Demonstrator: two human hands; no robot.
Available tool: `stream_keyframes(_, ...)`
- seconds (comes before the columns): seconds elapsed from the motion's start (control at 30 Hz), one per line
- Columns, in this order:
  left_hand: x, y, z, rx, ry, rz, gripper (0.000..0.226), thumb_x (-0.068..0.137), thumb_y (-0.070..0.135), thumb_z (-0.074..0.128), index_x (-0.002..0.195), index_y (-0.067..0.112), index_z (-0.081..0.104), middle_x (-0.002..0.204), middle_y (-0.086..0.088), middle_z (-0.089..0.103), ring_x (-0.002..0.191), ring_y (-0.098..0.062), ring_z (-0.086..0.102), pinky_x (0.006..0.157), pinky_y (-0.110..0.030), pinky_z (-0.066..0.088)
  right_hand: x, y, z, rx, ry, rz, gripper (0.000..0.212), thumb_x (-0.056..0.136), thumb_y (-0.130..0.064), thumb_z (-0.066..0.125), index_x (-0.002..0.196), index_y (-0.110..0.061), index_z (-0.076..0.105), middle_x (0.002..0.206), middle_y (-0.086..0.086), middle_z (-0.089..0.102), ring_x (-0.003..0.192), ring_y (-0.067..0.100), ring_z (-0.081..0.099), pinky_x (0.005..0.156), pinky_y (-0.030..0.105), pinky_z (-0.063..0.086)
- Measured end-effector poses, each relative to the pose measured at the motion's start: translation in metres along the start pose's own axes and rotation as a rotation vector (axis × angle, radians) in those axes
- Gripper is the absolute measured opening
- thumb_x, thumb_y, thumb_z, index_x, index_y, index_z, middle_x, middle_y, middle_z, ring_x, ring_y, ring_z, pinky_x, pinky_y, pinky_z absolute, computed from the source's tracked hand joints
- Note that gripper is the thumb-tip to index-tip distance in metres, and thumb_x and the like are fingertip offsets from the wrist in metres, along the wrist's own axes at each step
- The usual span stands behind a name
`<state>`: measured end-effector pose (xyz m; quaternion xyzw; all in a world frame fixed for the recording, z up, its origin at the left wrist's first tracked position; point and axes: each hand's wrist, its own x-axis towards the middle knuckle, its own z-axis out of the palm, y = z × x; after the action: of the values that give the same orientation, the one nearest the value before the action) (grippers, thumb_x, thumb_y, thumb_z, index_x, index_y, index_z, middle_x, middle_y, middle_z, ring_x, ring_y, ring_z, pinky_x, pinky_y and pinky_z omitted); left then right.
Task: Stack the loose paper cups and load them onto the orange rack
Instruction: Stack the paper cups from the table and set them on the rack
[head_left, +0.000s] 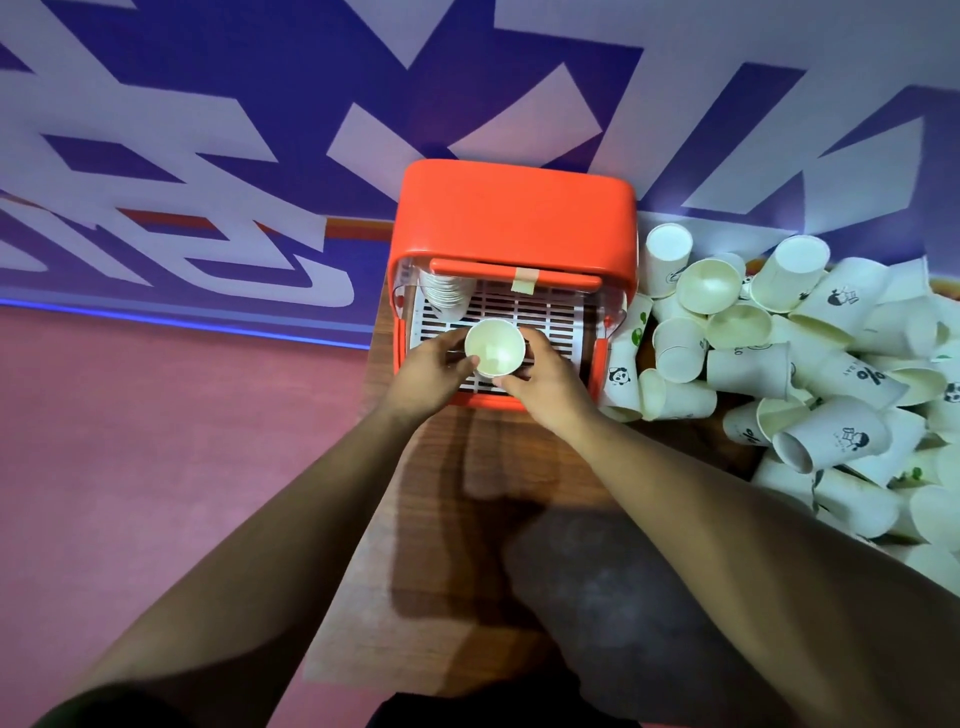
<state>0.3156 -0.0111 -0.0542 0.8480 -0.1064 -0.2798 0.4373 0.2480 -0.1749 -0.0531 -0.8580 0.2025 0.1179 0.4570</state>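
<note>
**Cup held over rack, both hands**

Surroundings: the orange plastic rack with rounded hood (514, 218) stands on the brown wooden table (498, 467), its back against the purple-and-white patterned wall (208, 130). Inside the rack is a white slatted tray (540, 312). A nested stack of white cups (444, 293) lies in the tray's far left corner, partly under the hood. A strip of beige tape (521, 280) is on the rack's front bar. Just right of the rack is a heap of loose white paper cups (810, 364), lying on their sides and tilted at all angles, some with printed figures; the nearest ones touch the rack's right wall. The pink floor (156, 441) is to the left of the table.

Hands: the white paper cup (493, 347) is mouth-up over the near half of the tray. The left hand (428, 371) grips its left side with curled fingers. The right hand (545, 382) grips its right and near side, thumb and fingers closed against the wall.

Unclear: only the cup's mouth shows, so I cannot tell whether it is one cup or several nested, nor whether its base touches the tray. The heap runs off the right edge. A dark shape (597, 597) at lower centre is too dim to identify.
</note>
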Motion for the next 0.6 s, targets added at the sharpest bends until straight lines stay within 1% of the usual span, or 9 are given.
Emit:
stream_keyframes(0.1,-0.003,0.000,0.001,0.013,-0.002,0.012,0.041,0.097,0.017,0.060,0.137,0.016,0.055,0.124,0.005,0.066,0.111,-0.008,0.063,0.090,-0.018,0.045,-0.001,-0.001,0.001,0.016,0.008,0.001,0.067,0.082,-0.020,0.075,0.140,-0.023,0.042,0.114,-0.007,0.056,0.105,0.017,0.062,0.088,0.033,0.051)
stream_keyframes(0.17,-0.006,0.003,0.002,0.011,0.019,-0.007,0.040,0.097,0.020,0.059,0.137,0.013,0.054,0.121,0.007,0.063,0.111,-0.007,0.061,0.090,-0.017,0.042,-0.004,-0.002,-0.001,-0.004,-0.010,0.005,0.071,0.082,-0.021,0.075,0.143,-0.021,0.039,0.123,-0.003,0.057,0.112,0.017,0.058,0.091,0.028,0.046)
stream_keyframes(0.23,-0.010,0.005,0.002,-0.002,0.088,-0.037,0.040,0.097,0.023,0.059,0.135,0.009,0.055,0.123,0.005,0.060,0.110,-0.006,0.057,0.087,-0.012,0.040,-0.009,-0.004,-0.007,-0.047,-0.019,0.021,0.076,0.082,-0.025,0.074,0.147,-0.019,0.034,0.138,0.004,0.053,0.124,0.020,0.053,0.100,0.033,0.045)
stream_keyframes(0.3,-0.018,0.008,0.002,0.009,0.204,-0.039,0.034,0.096,0.024,0.059,0.126,0.008,0.059,0.121,0.000,0.060,0.097,-0.004,0.057,0.075,0.001,0.036,-0.024,-0.005,-0.020,-0.096,-0.010,0.019,0.072,0.087,-0.029,0.069,0.148,-0.016,0.033,0.145,0.006,0.047,0.131,0.021,0.047,0.106,0.035,0.041)
stream_keyframes(0.33,-0.023,0.010,0.003,0.007,0.253,-0.029,0.028,0.095,0.023,0.060,0.119,0.009,0.062,0.118,-0.002,0.061,0.089,-0.002,0.057,0.073,0.001,0.037,-0.034,-0.004,-0.029,-0.120,0.002,-0.002,0.067,0.089,-0.030,0.066,0.146,-0.015,0.036,0.145,0.006,0.047,0.131,0.020,0.047,0.107,0.034,0.040)
stream_keyframes(0.37,-0.029,0.013,0.006,-0.012,0.279,-0.012,0.022,0.094,0.022,0.060,0.113,0.010,0.063,0.115,-0.002,0.060,0.086,0.001,0.057,0.077,-0.003,0.042,-0.045,-0.001,-0.039,-0.131,0.019,-0.019,0.061,0.090,-0.030,0.065,0.144,-0.014,0.040,0.142,0.004,0.049,0.130,0.018,0.047,0.107,0.033,0.040)
stream_keyframes(0.4,-0.037,0.017,0.010,-0.037,0.280,0.015,0.017,0.094,0.020,0.060,0.108,0.011,0.064,0.112,-0.003,0.060,0.085,0.003,0.058,0.082,-0.013,0.048,-0.059,0.005,-0.049,-0.127,0.044,-0.029,0.056,0.090,-0.030,0.064,0.140,-0.015,0.043,0.139,0.003,0.051,0.127,0.016,0.049,0.106,0.034,0.042)
stream_keyframes(0.47,-0.051,0.025,0.025,-0.053,0.220,0.099,0.008,0.093,0.018,0.061,0.099,0.015,0.064,0.103,-0.002,0.063,0.086,-0.002,0.061,0.085,-0.028,0.051,-0.084,0.021,-0.071,-0.110,0.138,-0.056,0.046,0.088,-0.026,0.067,0.130,-0.014,0.052,0.129,0.003,0.055,0.119,0.015,0.054,0.101,0.035,0.047)
stream_keyframes(0.6,-0.062,0.055,0.065,-0.040,0.020,0.237,0.004,0.087,0.019,0.059,0.087,0.023,0.060,0.090,0.002,0.065,0.087,-0.015,0.063,0.079,-0.033,0.051,-0.116,0.063,-0.121,-0.155,0.303,0.038,0.036,0.088,-0.019,0.066,0.121,-0.009,0.058,0.120,0.008,0.055,0.110,0.018,0.058,0.090,0.027,0.045)
